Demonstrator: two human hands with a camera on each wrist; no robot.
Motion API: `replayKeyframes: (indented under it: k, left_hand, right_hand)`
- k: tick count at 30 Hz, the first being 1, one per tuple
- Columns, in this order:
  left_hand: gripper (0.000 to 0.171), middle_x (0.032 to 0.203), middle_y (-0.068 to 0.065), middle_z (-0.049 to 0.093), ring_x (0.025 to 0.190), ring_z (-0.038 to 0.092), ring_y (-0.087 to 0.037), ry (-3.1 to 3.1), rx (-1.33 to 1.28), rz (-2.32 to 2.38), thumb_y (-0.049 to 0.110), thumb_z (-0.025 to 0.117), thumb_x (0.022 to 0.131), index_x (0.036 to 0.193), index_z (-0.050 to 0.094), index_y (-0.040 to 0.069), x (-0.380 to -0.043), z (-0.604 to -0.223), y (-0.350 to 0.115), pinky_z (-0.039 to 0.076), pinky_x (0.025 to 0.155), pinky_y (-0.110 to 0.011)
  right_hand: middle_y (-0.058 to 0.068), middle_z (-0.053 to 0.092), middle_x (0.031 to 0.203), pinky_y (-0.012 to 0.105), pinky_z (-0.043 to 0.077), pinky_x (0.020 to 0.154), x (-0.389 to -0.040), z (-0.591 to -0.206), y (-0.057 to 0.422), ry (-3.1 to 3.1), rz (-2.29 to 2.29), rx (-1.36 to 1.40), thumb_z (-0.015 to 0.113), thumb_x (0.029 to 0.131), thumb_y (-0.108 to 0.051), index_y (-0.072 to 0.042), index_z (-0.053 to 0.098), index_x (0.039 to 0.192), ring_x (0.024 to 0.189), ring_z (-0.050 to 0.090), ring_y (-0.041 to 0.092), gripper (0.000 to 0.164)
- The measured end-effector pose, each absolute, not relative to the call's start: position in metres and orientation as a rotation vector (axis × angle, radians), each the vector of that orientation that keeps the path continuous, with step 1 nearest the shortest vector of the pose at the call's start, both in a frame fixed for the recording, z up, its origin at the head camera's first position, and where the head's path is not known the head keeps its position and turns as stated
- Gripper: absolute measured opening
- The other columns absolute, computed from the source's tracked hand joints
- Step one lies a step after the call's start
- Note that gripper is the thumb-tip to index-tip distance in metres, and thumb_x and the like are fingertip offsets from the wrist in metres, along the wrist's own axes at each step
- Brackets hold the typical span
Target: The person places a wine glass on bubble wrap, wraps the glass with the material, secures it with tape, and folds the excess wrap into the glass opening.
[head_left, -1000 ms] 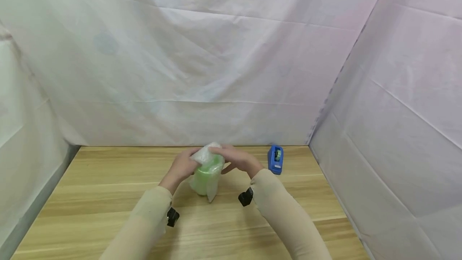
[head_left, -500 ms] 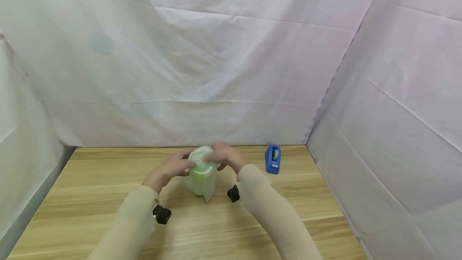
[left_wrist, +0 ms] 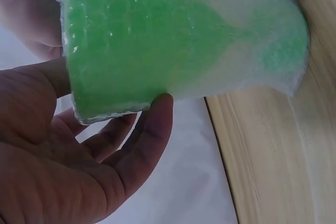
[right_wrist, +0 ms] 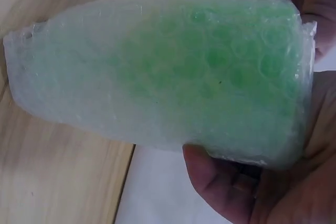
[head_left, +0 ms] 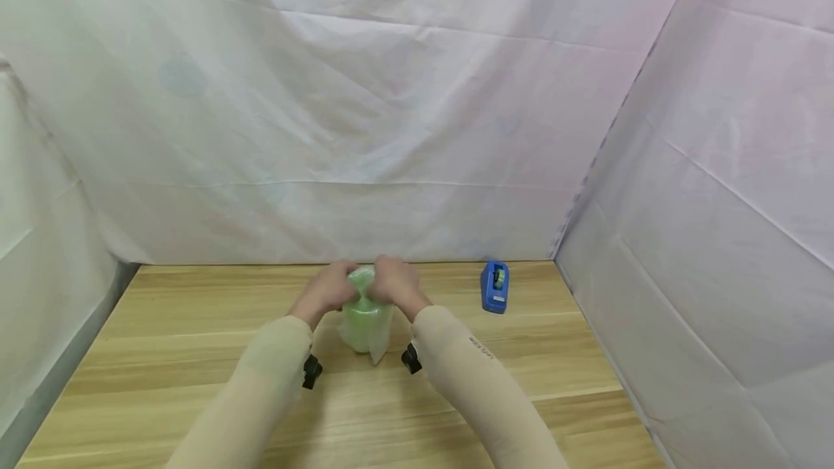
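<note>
A green, roughly cylindrical object in bubble wrap (head_left: 363, 328) stands upright on the wooden table; the wrap hides its exact kind. My left hand (head_left: 328, 288) holds the left side of its upper end, with the fingers bent round the edge in the left wrist view. From the right, my right hand (head_left: 397, 284) grips the same upper end, its fingers curled about the wrapped rim. A loose flap of bubble wrap (head_left: 378, 346) hangs down the near side. In the right wrist view the wrap (right_wrist: 210, 72) shows round bubbles over the green.
A blue tape dispenser (head_left: 495, 288) stands to the right, near the back edge of the wooden table (head_left: 215, 339). White cloth (head_left: 365, 129) hangs behind the table, with more on both sides. A black camera sits on each wrist.
Both hands have come closer together over the object's upper end, and the wrap there is pressed down. The object stays in about the same place.
</note>
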State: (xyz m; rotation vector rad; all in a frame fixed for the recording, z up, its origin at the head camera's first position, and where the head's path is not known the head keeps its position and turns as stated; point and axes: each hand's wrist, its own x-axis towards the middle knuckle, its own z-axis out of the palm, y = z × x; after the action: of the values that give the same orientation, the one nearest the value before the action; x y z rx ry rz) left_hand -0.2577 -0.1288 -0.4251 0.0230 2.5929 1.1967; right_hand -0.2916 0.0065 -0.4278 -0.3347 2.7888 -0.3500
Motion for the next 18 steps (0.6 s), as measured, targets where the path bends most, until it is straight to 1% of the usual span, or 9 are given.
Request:
replayKeyframes:
  k: [2, 5, 8, 10, 11, 13, 14, 16, 18]
  left_hand:
    - [0.058, 0.11, -0.014, 0.061, 0.074, 0.055, -0.021, 2.631, 0.009, 1.131, -0.003, 0.057, 0.069, 0.126, 0.052, 0.004, -0.259, -0.423, -0.124, 0.046, 0.051, -0.026]
    - [0.057, 0.11, -0.014, 0.062, 0.075, 0.055, -0.021, 2.672, -0.012, 1.064, -0.006, 0.058, 0.067, 0.124, 0.055, 0.005, -0.261, -0.423, -0.118, 0.045, 0.053, -0.026]
    - [0.057, 0.117, -0.015, 0.06, 0.083, 0.056, -0.024, 2.718, -0.05, 0.977, -0.007, 0.059, 0.068, 0.124, 0.055, 0.005, -0.262, -0.425, -0.114, 0.047, 0.06, -0.029]
    - [0.057, 0.122, -0.015, 0.058, 0.09, 0.057, -0.027, 2.751, -0.076, 0.917, -0.006, 0.058, 0.07, 0.126, 0.053, 0.005, -0.262, -0.426, -0.112, 0.049, 0.067, -0.034]
    - [0.057, 0.124, -0.016, 0.057, 0.093, 0.057, -0.028, 2.768, -0.087, 0.885, -0.006, 0.058, 0.071, 0.127, 0.052, 0.006, -0.263, -0.428, -0.112, 0.05, 0.069, -0.037]
    - [0.054, 0.124, -0.015, 0.057, 0.099, 0.058, -0.03, 2.815, -0.097, 0.813, -0.003, 0.06, 0.073, 0.126, 0.053, 0.007, -0.263, -0.43, -0.111, 0.051, 0.073, -0.042]
    - [0.051, 0.121, -0.014, 0.059, 0.098, 0.058, -0.03, 2.838, -0.1, 0.781, -0.002, 0.061, 0.073, 0.123, 0.056, 0.008, -0.264, -0.431, -0.111, 0.051, 0.072, -0.042]
    - [0.044, 0.114, -0.012, 0.062, 0.095, 0.059, -0.029, 2.884, -0.102, 0.712, 0.001, 0.062, 0.074, 0.117, 0.059, 0.009, -0.265, -0.434, -0.111, 0.051, 0.067, -0.042]
    - [0.038, 0.107, -0.009, 0.065, 0.087, 0.059, -0.026, 2.919, -0.101, 0.662, 0.002, 0.062, 0.074, 0.111, 0.063, 0.011, -0.266, -0.436, -0.111, 0.048, 0.06, -0.038]
  right_hand:
    - [0.002, 0.059, 0.094, 0.032, 0.049, 0.058, -0.294, -0.427, 0.013, 2.697, -0.479, -0.378, 0.063, 0.08, -0.023, -0.012, 0.053, 0.115, 0.073, 0.056, 0.016, 0.038]
    - [0.007, 0.058, 0.101, 0.036, 0.053, 0.058, -0.298, -0.423, 0.026, 2.464, -0.718, -0.436, 0.061, 0.081, -0.021, -0.008, 0.049, 0.12, 0.079, 0.059, 0.021, 0.043]
    - [0.011, 0.054, 0.119, 0.042, 0.055, 0.069, -0.303, -0.417, 0.035, 2.242, -0.879, -0.397, 0.055, 0.085, -0.027, -0.007, 0.047, 0.126, 0.099, 0.058, 0.026, 0.047]
    - [0.013, 0.051, 0.126, 0.044, 0.054, 0.075, -0.305, -0.413, 0.037, 2.174, -0.908, -0.356, 0.052, 0.087, -0.03, -0.005, 0.046, 0.128, 0.106, 0.056, 0.028, 0.049]
    - [0.013, 0.05, 0.127, 0.044, 0.054, 0.077, -0.306, -0.412, 0.037, 2.167, -0.903, -0.351, 0.051, 0.087, -0.031, -0.004, 0.046, 0.128, 0.107, 0.055, 0.028, 0.049]
    - [0.013, 0.052, 0.125, 0.043, 0.055, 0.076, -0.307, -0.409, 0.035, 2.182, -0.872, -0.356, 0.053, 0.087, -0.029, -0.003, 0.049, 0.126, 0.103, 0.057, 0.026, 0.047]
    - [0.013, 0.055, 0.12, 0.042, 0.055, 0.074, -0.307, -0.408, 0.033, 2.206, -0.837, -0.375, 0.054, 0.086, -0.027, -0.002, 0.051, 0.122, 0.098, 0.059, 0.025, 0.044]
    - [0.013, 0.058, 0.113, 0.039, 0.056, 0.068, -0.307, -0.405, 0.028, 2.274, -0.746, -0.413, 0.057, 0.085, -0.022, 0.0, 0.053, 0.119, 0.087, 0.061, 0.023, 0.04]
    - [0.012, 0.059, 0.109, 0.035, 0.057, 0.061, -0.307, -0.405, 0.022, 2.343, -0.656, -0.435, 0.058, 0.085, -0.019, -0.001, 0.054, 0.117, 0.079, 0.061, 0.02, 0.037]
